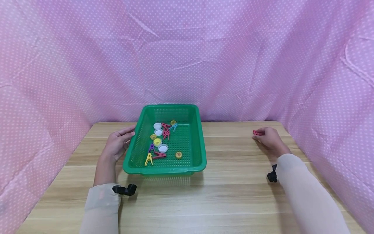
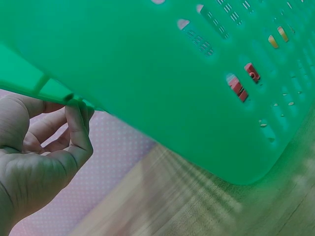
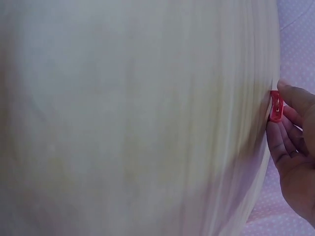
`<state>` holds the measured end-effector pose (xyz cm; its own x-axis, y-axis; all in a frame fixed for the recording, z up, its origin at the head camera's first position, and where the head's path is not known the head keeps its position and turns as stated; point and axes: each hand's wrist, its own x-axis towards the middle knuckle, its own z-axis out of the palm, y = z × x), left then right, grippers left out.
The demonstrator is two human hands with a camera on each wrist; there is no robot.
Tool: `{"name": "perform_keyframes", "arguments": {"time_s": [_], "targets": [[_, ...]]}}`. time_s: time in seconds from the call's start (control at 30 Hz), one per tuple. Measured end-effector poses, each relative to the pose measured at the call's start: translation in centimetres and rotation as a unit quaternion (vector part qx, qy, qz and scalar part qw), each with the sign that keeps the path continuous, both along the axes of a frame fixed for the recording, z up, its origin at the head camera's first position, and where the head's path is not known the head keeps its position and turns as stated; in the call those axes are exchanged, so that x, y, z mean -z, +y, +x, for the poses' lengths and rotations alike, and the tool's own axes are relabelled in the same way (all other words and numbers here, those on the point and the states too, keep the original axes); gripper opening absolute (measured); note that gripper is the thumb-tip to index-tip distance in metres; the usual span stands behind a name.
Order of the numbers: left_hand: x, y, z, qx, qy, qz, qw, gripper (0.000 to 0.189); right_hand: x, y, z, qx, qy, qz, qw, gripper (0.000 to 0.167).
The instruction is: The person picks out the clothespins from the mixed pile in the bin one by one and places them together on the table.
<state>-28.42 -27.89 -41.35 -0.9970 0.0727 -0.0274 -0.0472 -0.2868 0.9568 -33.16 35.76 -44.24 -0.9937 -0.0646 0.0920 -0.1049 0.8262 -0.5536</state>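
Here, right fingers (image 3: 294,98) pinch a red clip (image 1: 255,132) jutting leftward; left fingers (image 2: 78,130) grip a basket (image 1: 163,169)

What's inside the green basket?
Red, blue, purple and yellow clips, plus white, yellow and brownish-gold round caps, lie in the green basket. Anything hidden underneath them can't be seen.

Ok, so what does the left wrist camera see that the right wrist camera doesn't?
Only the left wrist view shows the green plastic basket and the left hand holding its edge. Only the right wrist view shows the right hand and the red clothespin it pinches. Both show the wooden tabletop and the polka-dot cloth.
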Motion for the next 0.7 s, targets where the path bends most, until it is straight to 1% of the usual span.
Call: {"name": "perform_keyframes", "arguments": {"time_s": [0.23,0.37,0.53,0.7], "targets": [[0.02,-0.01,0.0,0.001,-0.001,0.0,1.0,0.035,-0.18,0.07,0.12,0.002,-0.001,0.006,1.0,0.039],[-0.05,0.01,0.08,-0.001,-0.005,0.0,1.0,0.034,-0.24,0.1,0.12,0.002,-0.011,0.007,0.9999,0.038],[-0.09,0.01,0.17,0.0,-0.002,0.004,1.0,0.032,-0.36,0.19,0.13,-0.002,-0.028,0.005,0.9996,0.042],[-0.12,0.01,0.17,-0.001,-0.001,0.005,1.0,0.032,-0.65,0.42,-0.07,-0.011,-0.022,0.018,0.9995,0.041]]}}
